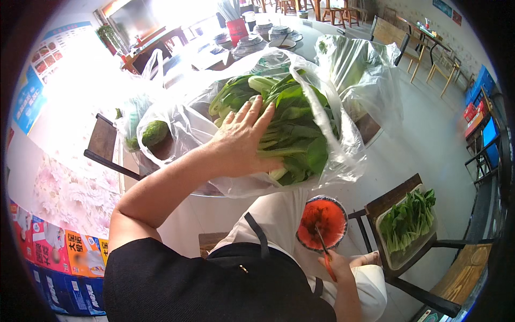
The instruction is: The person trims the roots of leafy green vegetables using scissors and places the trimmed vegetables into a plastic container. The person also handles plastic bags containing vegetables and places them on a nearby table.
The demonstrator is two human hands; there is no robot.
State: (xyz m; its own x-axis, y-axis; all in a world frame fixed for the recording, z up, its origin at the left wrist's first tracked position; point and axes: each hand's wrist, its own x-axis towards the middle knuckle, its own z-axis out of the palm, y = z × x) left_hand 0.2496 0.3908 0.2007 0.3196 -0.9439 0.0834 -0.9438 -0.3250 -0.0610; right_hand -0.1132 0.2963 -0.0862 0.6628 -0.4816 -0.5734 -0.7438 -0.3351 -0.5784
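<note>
My left hand (246,139) lies with fingers spread on a heap of leafy green bok choy (297,131). The heap sits in an opened clear plastic bag (237,186) at the table's near edge. Down by my knee, my right hand (340,265) grips scissors (329,263) with orange handles. Their blades point over a red bin (310,215) with dark bits inside, its rim wrapped in dark plastic. To the right, a tray (403,263) on a chair holds several trimmed green stalks (408,221) with leaves.
A second plastic bag (354,72) of pale green vegetables stands at the right. Another bag at the left holds a bumpy green gourd (155,133). Stacked, wrapped dishes (249,42) and a red chopstick holder (237,30) stand farther back. Wooden chairs (105,145) surround me.
</note>
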